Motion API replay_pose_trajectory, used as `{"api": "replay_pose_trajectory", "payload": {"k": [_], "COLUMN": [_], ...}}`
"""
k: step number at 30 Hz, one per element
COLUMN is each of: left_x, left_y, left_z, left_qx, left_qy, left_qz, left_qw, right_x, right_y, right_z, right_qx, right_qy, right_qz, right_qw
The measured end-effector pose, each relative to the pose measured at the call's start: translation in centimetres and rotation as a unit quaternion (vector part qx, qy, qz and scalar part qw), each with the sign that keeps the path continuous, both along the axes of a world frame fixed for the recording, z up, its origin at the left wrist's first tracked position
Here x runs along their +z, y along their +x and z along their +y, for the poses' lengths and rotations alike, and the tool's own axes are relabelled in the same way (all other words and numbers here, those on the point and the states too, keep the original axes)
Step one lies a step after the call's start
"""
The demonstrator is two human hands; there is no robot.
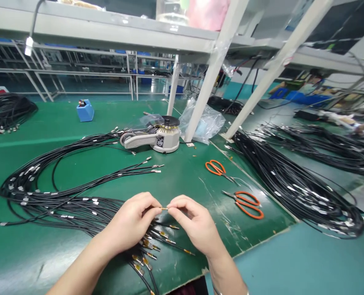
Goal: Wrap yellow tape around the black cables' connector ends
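Note:
My left hand is closed in a pinch on a thin amber-coloured cable end. Facing it, my right hand pinches the other side of that small piece; the fingertips of both hands nearly meet over the bench. Beneath and around my left wrist runs a bundle of black cables, bent in a loop on the left. Several cable ends with metal tips and amber tape fan out below my hands. My palms hide part of the bundle.
Two orange-handled scissors lie right of my hands on the green bench. A round tape dispenser stands behind, near a plastic bag and a white post. More black cables lie right; a blue holder sits back left.

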State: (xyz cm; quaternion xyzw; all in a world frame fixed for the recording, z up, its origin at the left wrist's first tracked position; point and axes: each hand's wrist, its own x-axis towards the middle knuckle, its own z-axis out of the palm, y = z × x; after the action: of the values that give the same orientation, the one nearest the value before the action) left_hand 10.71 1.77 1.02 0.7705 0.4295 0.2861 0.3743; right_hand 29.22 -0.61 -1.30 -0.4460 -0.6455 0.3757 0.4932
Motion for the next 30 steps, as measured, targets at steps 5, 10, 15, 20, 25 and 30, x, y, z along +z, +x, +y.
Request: {"api": "replay_pose_trajectory", "payload": {"k": [5, 10, 15, 20, 25, 30], "left_x": [-0.7, -1.5, -1.6, -1.3, -4.1, -6.3], "left_y": [0.1, 0.7, 1.2, 1.2, 2.2, 3.5], "left_z": [0.2, 0.0, -0.4, 2.9, 9.5, 12.3], "left_qx": [-0.052, -0.092, -0.137, -0.125, 0.051, 0.088], "left_qy": [0.021, 0.104, 0.161, 0.127, 0.249, 0.298], "left_qz": [0.017, 0.038, 0.095, 0.147, 0.26, 0.278], "left_qw": [0.998, 0.99, 0.973, 0.973, 0.931, 0.909], "right_x": [-0.5, -1.4, -2.0, -2.9, -1.5, 2.7], "right_y": [-0.2, 0.1, 0.7, 1.4, 3.3, 5.0], "right_z": [-0.5, -1.1, -1.5, -1.6, 0.3, 8.2], "right_qx": [-0.021, -0.031, -0.001, 0.036, 0.05, -0.099], "right_qy": [0.038, -0.017, -0.014, -0.002, -0.087, -0.195], "right_qz": [-0.026, -0.032, -0.096, -0.166, -0.155, 0.104], "right_qw": [0.999, 0.999, 0.995, 0.985, 0.983, 0.97]}}
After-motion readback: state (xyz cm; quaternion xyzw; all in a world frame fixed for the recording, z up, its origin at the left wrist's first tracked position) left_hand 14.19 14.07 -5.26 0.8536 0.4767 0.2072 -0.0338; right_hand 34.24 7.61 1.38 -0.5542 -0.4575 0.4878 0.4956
